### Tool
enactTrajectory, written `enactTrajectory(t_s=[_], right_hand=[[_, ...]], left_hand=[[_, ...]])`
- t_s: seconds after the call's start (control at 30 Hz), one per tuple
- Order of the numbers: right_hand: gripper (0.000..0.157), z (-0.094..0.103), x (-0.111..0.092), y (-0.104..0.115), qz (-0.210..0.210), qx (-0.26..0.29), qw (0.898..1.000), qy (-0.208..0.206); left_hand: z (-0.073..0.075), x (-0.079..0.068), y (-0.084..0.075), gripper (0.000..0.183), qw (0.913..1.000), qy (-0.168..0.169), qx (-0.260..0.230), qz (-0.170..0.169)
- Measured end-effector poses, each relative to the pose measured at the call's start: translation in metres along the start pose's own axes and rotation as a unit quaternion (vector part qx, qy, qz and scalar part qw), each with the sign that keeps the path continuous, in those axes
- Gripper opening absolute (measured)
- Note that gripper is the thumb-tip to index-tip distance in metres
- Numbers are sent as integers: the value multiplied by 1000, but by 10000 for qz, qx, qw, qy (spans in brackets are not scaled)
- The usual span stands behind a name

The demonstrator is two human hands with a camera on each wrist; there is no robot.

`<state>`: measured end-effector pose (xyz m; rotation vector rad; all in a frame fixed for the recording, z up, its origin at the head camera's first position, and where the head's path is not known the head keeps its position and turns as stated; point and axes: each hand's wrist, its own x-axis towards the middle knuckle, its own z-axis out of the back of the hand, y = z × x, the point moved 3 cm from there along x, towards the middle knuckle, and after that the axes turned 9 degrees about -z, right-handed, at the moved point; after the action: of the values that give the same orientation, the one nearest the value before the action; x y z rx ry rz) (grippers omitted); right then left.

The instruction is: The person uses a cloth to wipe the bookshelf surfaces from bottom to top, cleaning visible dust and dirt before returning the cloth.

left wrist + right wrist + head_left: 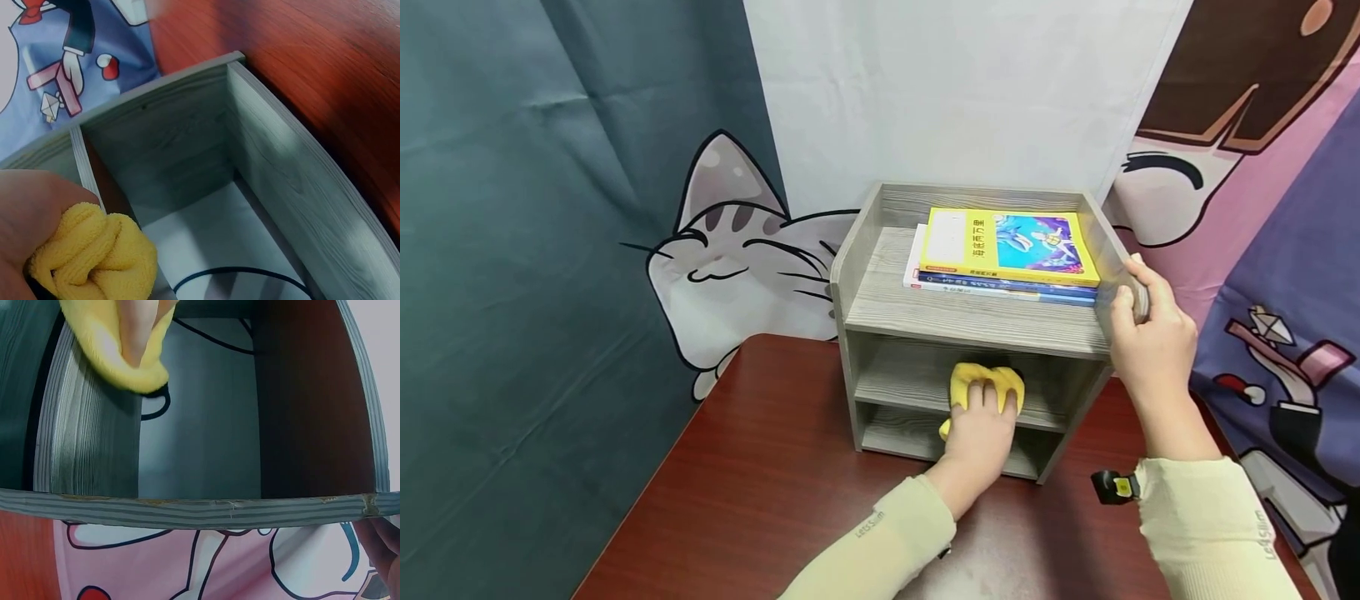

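Observation:
In the head view my left hand [977, 437] reaches into the small grey wood-grain shelf [917, 333] and holds a bunched yellow cloth [988, 379] against the middle board. The left wrist view shows the cloth [106, 259] folded up beside the hand [31, 219]. From the right wrist view, fingers [137, 331] press into the fuzzy fabric near the board's front. My right hand [1157, 333] grips the front edge of the shelf's right side panel, thumb on the inner side and fingers outside; only a bit of that hand [381, 547] shows in the right wrist view.
A stack of books, with a yellow-covered book [1007, 246] uppermost, lies on the shelf's top board. The shelf stands on a reddish-brown table [760, 467]. Behind it hang cartoon-printed cloths, including a cat print [730, 267]. A small black device [1116, 487] sits at the right cuff.

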<state>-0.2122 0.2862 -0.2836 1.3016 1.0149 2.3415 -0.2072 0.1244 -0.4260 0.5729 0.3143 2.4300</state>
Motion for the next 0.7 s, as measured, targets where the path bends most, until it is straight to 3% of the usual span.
enactTrajectory(t_s=[0.2,0.7], right_hand=[[37,0,0,1,54,-91,9999,-40],[38,1,-2,4,118,-194,9997,-78]], left_hand=[[-4,-8,15,39,9996,-247,-27,120],[-11,-25,48,41,9988,-381,-4,292]])
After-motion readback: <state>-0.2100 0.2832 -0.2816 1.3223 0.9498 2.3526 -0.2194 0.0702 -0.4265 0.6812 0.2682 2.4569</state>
